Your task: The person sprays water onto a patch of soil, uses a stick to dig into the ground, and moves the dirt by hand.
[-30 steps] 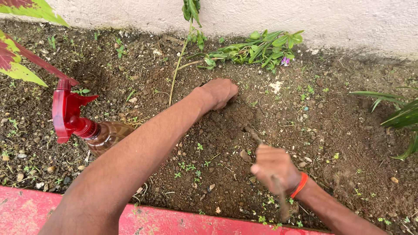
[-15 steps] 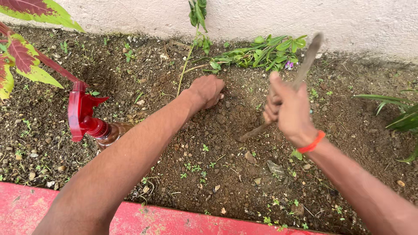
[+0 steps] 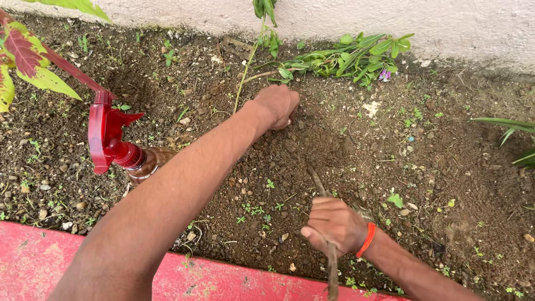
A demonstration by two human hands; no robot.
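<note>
My left hand [image 3: 277, 106] reaches far across the bed and rests as a fist on the dark soil [image 3: 345, 145], close to a thin green plant stem [image 3: 245, 72]. Whether it holds anything I cannot tell. My right hand [image 3: 332, 224], with an orange band at the wrist, is closed around a thin brown stick [image 3: 324, 223]. The stick's far tip digs into the loose soil just beyond the hand, and its near end points back toward the red edge.
A spray bottle with a red trigger head [image 3: 114, 145] lies on the soil under my left forearm. A red painted kerb [image 3: 223, 281] borders the bed near me. A pale wall [image 3: 446, 28] runs behind, with a low green weed with a purple flower [image 3: 356, 56]. Red-green leaves [image 3: 25, 61] hang left.
My right hand swung the stick up toward the wall half a second ago and has now brought it back down into the soil near me. The left hand has stayed in place.
</note>
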